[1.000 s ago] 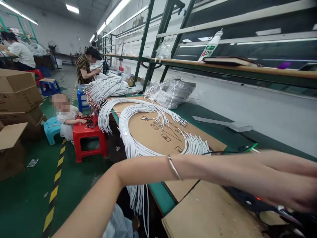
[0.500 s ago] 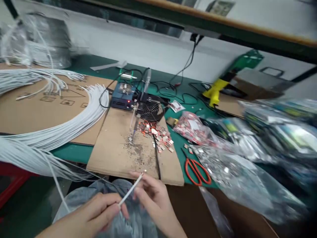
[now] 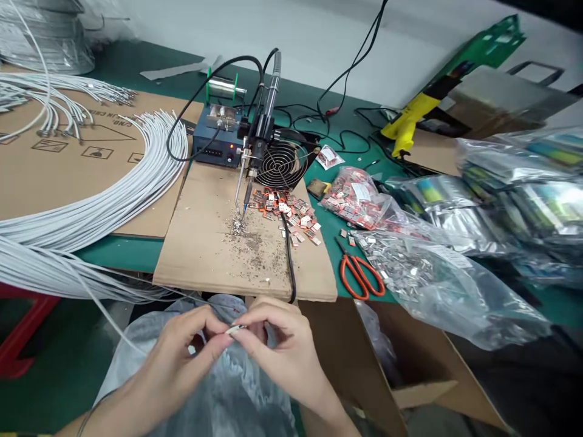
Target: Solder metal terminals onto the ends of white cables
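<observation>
Item, left hand [image 3: 186,349]: lower centre of the frame, forearm entering from the lower left corner. Back of the hand outward, wrist slightly raised, forefinger bent, thumb laid out straight towards the picture's centre. Grip: closed in a pinch, thumb tip against forefinger.

Item, right hand [image 3: 280,346]: just beside the left, forearm rising from the bottom edge, right of centre. Knuckles up, forefinger arched over, thumb stretched towards the left of the frame, remaining fingers curled. Grip: pinched on the same small piece, fingertips of both hands nearly meeting.

Item, white cable end [image 3: 234,331]: between the two pinches, lower centre, above grey-blue cloth [image 3: 246,394]; mostly hidden by fingers, with a dark tip towards the right hand.

Item, single white cable [image 3: 102,309]: lower left, slanting down behind the left hand; whether it joins the held end cannot be told.

Item, bundle of white cables [image 3: 136,188]: left of the frame, curving over the counter [image 3: 136,252].

Item, cardboard sheet [image 3: 204,261]: centre, beyond the hands and apart from them. Bearing: soldering iron [image 3: 265,115], tip down; small connectors [image 3: 298,215], loose.

Item, orange-handled scissors [image 3: 359,276]: right of centre, beside the cardboard, handles towards the bottom edge.
</observation>
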A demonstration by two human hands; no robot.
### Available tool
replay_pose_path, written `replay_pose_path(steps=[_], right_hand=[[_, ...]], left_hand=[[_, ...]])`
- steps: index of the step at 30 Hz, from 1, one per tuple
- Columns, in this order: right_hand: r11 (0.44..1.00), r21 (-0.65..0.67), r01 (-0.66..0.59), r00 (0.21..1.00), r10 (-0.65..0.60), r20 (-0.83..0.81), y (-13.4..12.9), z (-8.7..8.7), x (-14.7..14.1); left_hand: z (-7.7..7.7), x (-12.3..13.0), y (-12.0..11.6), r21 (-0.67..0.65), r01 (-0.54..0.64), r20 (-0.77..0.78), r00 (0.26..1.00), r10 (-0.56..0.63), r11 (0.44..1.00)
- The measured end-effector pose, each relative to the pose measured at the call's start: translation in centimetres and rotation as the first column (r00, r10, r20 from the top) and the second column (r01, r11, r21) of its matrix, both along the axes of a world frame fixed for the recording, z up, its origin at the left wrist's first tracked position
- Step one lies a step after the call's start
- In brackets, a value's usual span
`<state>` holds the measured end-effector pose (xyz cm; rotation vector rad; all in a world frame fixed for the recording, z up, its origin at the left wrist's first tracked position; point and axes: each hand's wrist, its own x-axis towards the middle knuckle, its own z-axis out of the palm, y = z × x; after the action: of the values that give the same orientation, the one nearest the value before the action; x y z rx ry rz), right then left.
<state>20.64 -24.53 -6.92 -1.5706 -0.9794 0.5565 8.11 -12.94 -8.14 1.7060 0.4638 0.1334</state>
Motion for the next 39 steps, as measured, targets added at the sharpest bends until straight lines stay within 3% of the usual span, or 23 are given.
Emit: replay_pose_path(steps=[3,5,7,9,12,17,19,21,22,24,30,34,39], right_hand=[[0.999,-0.036,-0.032,0.999,0.032,-0.005,-0.2,0.2,0.5],[0.999,-0.023,-0.04,0.998,0.039,-0.047,-0.1,0.0,0.5],[0.999,0.044,0.0,0.994,0.004,-0.108,0.2,-0.4,0.0],[0.984,0.141,0.104,0.983,-0.08,-0.168,0.8,-1.1,-1.0],[0.932,0.269,0.244,0.953,-0.179,-0.244,1.6,-2.1,-2.3],[0.859,0.363,0.361,0.867,-0.165,-0.47,1.1,-1.8,-1.1],[0.918,0.303,0.255,0.924,-0.139,-0.357,0.5,-1.0,0.2],[0.988,0.153,-0.025,0.984,0.051,-0.168,0.3,0.0,1.3],[0.985,0.075,-0.153,0.981,0.161,-0.106,0.3,0.5,1.6],[0.956,-0.008,-0.292,0.956,0.292,-0.026,0.6,1.5,2.1],[0.889,-0.091,-0.448,0.878,0.457,0.141,1.4,2.8,3.2],[0.913,0.116,-0.392,0.92,0.39,0.043,1.6,1.4,2.7],[0.937,0.33,-0.119,0.939,0.214,-0.268,2.2,-1.5,0.3]], left_hand=[[0.5,-0.4,0.3,0.196,0.027,0.005,1.0,-0.029,0.98],[0.6,-0.5,0.3,0.215,0.034,0.005,0.999,-0.036,0.976],[0.5,-0.4,0.1,0.105,0.013,0.003,1.0,-0.014,0.994],[0.1,-0.1,-0.4,-0.11,-0.031,-0.013,0.999,0.03,0.993],[-0.4,0.2,-1.1,-0.357,-0.089,-0.042,0.996,0.079,0.93],[-0.1,-0.1,-0.6,-0.373,-0.08,-0.034,0.997,0.073,0.924],[0.2,-0.5,-0.2,-0.354,-0.029,-0.021,0.999,0.023,0.935],[0.3,-0.9,0.2,-0.31,0.042,0.001,0.999,-0.044,0.95],[0.3,-1.0,0.3,-0.281,0.077,0.004,0.997,-0.079,0.957],[0.1,-1.3,0.5,-0.225,0.125,-0.005,0.992,-0.129,0.966],[0.0,-1.3,0.8,-0.238,0.213,-0.041,0.973,-0.229,0.948],[-0.1,-0.8,0.4,-0.416,0.161,0.028,0.986,-0.164,0.895],[-1.2,-0.1,-0.3,-0.682,0.095,0.062,0.995,-0.073,0.725]])
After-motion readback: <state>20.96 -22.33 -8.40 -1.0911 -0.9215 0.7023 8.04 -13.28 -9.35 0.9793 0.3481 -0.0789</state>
